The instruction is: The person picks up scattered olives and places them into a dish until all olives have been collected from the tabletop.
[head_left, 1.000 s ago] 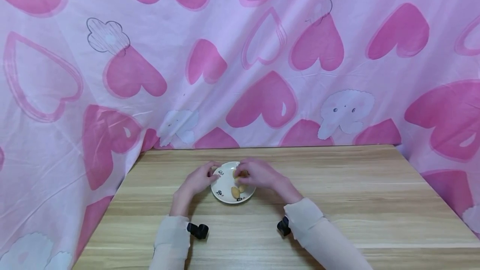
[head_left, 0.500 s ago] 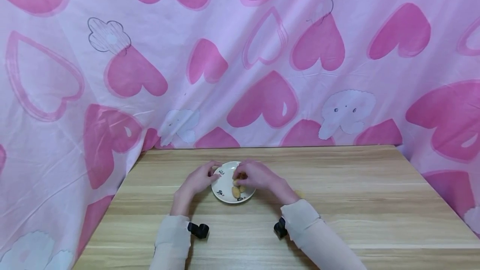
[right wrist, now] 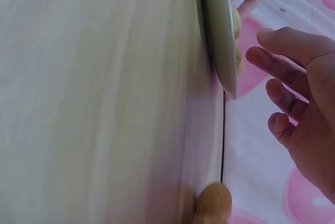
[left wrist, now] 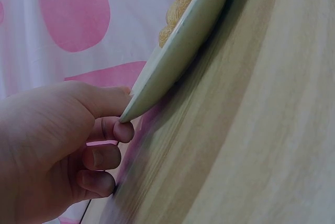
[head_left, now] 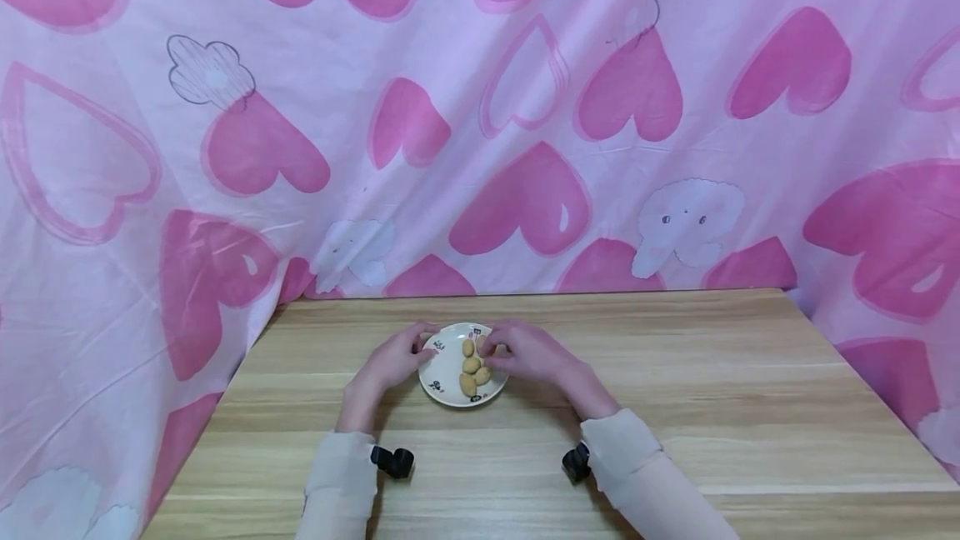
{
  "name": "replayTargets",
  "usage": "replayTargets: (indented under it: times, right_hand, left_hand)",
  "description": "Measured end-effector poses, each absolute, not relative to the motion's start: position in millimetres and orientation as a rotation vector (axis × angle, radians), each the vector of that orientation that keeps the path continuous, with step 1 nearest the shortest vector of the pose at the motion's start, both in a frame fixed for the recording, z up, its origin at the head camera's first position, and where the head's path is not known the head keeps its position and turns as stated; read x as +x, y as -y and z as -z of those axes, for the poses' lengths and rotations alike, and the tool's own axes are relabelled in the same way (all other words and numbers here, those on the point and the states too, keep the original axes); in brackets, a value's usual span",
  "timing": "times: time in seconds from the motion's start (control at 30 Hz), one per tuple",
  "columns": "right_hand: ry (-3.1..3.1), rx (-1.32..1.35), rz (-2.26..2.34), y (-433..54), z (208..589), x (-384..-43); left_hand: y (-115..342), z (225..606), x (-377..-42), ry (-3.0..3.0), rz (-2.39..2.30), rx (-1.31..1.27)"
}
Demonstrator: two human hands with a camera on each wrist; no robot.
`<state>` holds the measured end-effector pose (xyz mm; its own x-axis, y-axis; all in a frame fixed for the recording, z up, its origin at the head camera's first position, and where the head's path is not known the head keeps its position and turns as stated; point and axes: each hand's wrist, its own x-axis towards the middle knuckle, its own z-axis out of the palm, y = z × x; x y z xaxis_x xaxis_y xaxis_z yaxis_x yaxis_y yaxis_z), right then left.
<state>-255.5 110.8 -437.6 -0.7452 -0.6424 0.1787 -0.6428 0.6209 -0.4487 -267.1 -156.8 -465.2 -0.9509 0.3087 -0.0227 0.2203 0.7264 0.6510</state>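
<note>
Walnuts (head_left: 471, 365) lie in a group on the right half of a white plate (head_left: 444, 369) with small printed figures. My left hand (head_left: 394, 357) pinches the plate's left rim; in the left wrist view the thumb is on top and the index finger underneath. My right hand (head_left: 529, 352) hovers over the right rim, close to the walnuts and covering part of that side. Seen from the right wrist, this hand's thumb and fingertips (right wrist: 256, 55) are apart, with nothing between them, beside the walnuts (right wrist: 239, 62).
Another walnut (right wrist: 213, 203) sits on the wooden table (head_left: 712, 407), away from the plate, at the bottom of the right wrist view. Behind the table hangs a pink curtain (head_left: 420, 215) with hearts. Black wrist cameras (head_left: 393, 462) are on both forearms.
My right hand has drawn back to the right, its fingers off the walnuts, and more of them show on the plate. The left hand stays on the rim.
</note>
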Motion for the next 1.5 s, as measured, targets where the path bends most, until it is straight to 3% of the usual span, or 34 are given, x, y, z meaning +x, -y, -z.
replayTargets:
  times: [1.5]
  right_hand:
    - [3.013, 0.957, -0.648, -203, 432, -226]
  left_hand:
    - [157, 467, -268, -2.836, -0.979, 0.414]
